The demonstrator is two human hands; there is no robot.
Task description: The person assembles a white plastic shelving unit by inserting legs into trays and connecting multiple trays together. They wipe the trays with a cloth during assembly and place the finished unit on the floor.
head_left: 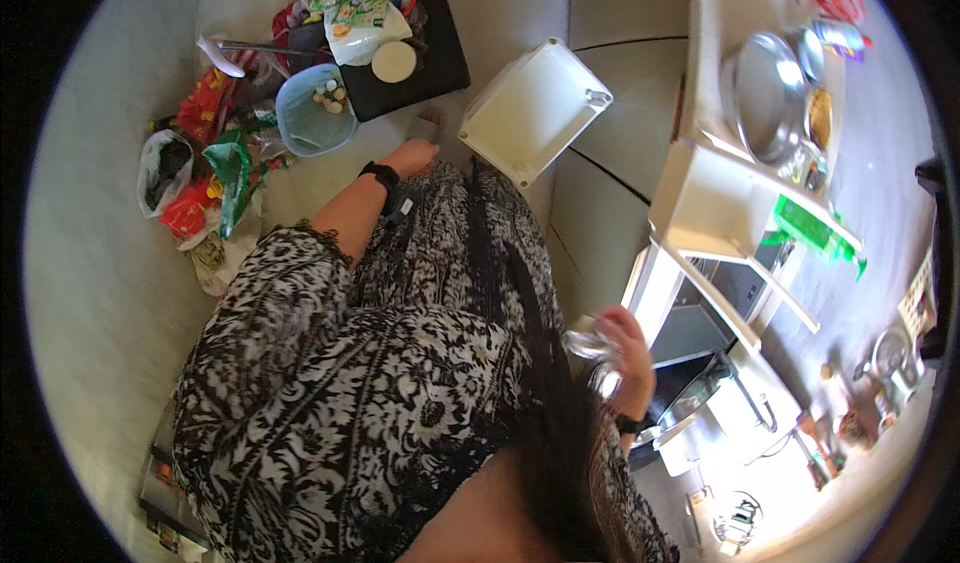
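Note:
My left hand (pixel 412 157), with a black watch on the wrist, is beside the patterned dress (pixel 430 233) near my knee. Its fingers seem curled, but what they do is too small to make out. Over to the right, my right hand (pixel 628 358) is closed on a shiny, silvery, partly see-through object (pixel 590 343), blurred and of a kind I cannot tell. A light blue bin (pixel 300 128) with several pale round items in it stands beyond my left hand. To the right of that hand is a white plastic tub (pixel 530 113).
Packets and bags (pixel 225 178) are heaped by the left wall. A black box (pixel 440 63) carries packages and a round pale lid (pixel 394 61). Along the right runs a counter with a large steel pot (pixel 768 98), a green bottle (pixel 815 228) and an open wooden-edged shelf (pixel 715 198).

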